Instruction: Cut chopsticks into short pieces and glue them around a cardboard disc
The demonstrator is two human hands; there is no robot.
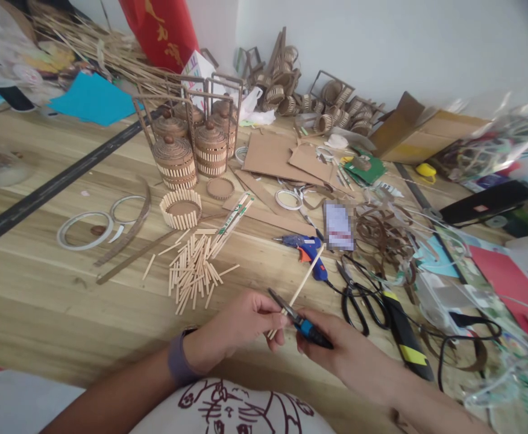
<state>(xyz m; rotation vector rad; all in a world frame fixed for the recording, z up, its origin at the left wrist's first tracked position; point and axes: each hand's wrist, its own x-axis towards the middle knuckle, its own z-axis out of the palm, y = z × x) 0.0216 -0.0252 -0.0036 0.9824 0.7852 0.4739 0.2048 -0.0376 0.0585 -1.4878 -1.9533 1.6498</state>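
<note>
My left hand (250, 319) pinches a pale wooden chopstick (308, 276) near its lower end, and the rest of it slants up to the right. Cutting pliers (310, 331) with black and blue handles are gripped in my right hand (343, 349). Their jaws lie across the chopstick beside my left fingertips; whether they touch the wood I cannot tell. Ahead of my left hand is a loose pile of short stick pieces (194, 268). Behind it stands a small round basket (181, 211) walled with such pieces. Wrapped chopsticks (232, 224) lie next to the pile.
A blue glue gun (309, 248) lies beyond my hands, with black-handled scissors (358, 295) and a black-yellow utility knife (406, 334) to the right. Lidded stick baskets (173, 160) with tall handles stand behind. Tape rolls (85, 230), cardboard (268, 160) and curled brown strips (381, 235) surround them.
</note>
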